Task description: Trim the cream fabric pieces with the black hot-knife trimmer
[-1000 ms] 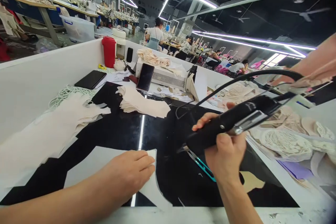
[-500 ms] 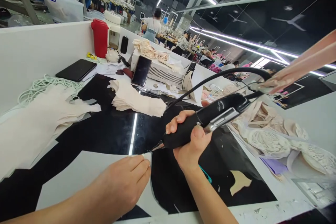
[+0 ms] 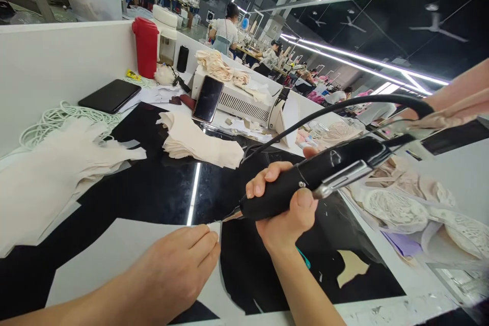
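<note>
My right hand is wrapped around a black corded hand tool with a silver lever along its side. The tool's narrow metal tip points left, close to the corner of a white sheet. My left hand lies over that sheet, its curled fingers closed on the right-hand corner. A small white bit shows by the fingertips, almost at the tip. What lies beneath my palm is hidden.
On the black board lie a stack of cream cut pieces and a larger pale pile. A phone leans on a white vented box. Lace cups lie right. A black cable arches above the tool.
My right hand and the tool have shifted slightly to the right, the tool's rear end most. My left hand stays almost in place on the sheet. The camera view has tilted a little.
</note>
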`<move>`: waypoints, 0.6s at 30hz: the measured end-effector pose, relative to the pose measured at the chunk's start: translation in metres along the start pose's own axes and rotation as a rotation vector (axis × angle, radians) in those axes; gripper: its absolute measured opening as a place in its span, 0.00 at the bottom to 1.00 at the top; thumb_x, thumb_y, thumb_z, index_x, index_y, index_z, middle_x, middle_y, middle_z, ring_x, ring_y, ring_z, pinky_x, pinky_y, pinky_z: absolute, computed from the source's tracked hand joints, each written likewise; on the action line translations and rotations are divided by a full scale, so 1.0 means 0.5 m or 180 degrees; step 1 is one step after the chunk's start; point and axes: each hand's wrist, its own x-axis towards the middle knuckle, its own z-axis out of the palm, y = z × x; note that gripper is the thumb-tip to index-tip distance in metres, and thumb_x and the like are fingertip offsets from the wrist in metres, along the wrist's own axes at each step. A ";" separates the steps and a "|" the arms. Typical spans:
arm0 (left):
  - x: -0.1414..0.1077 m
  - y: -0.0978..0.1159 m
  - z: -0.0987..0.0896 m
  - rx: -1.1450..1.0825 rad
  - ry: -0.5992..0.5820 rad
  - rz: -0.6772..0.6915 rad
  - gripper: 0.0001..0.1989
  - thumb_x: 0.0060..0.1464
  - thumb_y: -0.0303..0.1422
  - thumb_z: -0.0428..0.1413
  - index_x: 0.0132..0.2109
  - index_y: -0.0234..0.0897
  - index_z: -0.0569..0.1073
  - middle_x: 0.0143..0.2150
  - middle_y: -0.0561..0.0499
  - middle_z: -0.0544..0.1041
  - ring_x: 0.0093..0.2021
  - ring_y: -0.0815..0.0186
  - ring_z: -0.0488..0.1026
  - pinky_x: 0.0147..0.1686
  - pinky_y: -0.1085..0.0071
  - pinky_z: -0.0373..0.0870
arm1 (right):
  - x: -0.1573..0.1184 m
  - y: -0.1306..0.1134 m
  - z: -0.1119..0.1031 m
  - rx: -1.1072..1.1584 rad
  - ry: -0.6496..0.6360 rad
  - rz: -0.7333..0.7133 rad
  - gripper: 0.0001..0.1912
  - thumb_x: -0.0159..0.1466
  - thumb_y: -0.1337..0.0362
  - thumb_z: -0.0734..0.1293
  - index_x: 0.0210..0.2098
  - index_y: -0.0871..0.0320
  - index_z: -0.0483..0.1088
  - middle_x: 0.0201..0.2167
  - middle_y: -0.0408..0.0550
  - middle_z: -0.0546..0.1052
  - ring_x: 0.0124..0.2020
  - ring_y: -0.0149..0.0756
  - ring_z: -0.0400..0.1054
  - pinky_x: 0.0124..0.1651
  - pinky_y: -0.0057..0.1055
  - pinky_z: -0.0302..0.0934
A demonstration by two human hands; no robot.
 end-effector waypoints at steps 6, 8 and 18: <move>0.001 -0.001 0.007 0.0010 -0.0066 -0.0028 0.12 0.60 0.15 0.52 0.39 0.32 0.77 0.33 0.50 0.74 0.34 0.60 0.72 0.36 0.63 0.72 | 0.003 0.003 -0.006 0.0135 0.0067 -0.0036 0.24 0.59 0.51 0.76 0.50 0.46 0.66 0.30 0.35 0.74 0.21 0.28 0.68 0.23 0.28 0.68; 0.002 0.001 0.005 0.0000 -0.0101 -0.0016 0.13 0.59 0.14 0.51 0.39 0.32 0.77 0.33 0.50 0.74 0.34 0.60 0.72 0.36 0.62 0.72 | 0.003 0.005 -0.006 0.0209 0.0037 -0.0063 0.25 0.60 0.52 0.76 0.52 0.45 0.66 0.30 0.34 0.74 0.21 0.28 0.68 0.23 0.28 0.69; 0.001 -0.003 -0.008 -0.0154 -0.0139 -0.0001 0.13 0.62 0.15 0.50 0.42 0.32 0.76 0.38 0.48 0.77 0.40 0.60 0.73 0.40 0.64 0.71 | 0.000 0.006 0.010 0.0268 -0.0009 -0.0007 0.21 0.59 0.50 0.75 0.46 0.47 0.67 0.29 0.35 0.73 0.20 0.28 0.66 0.21 0.28 0.67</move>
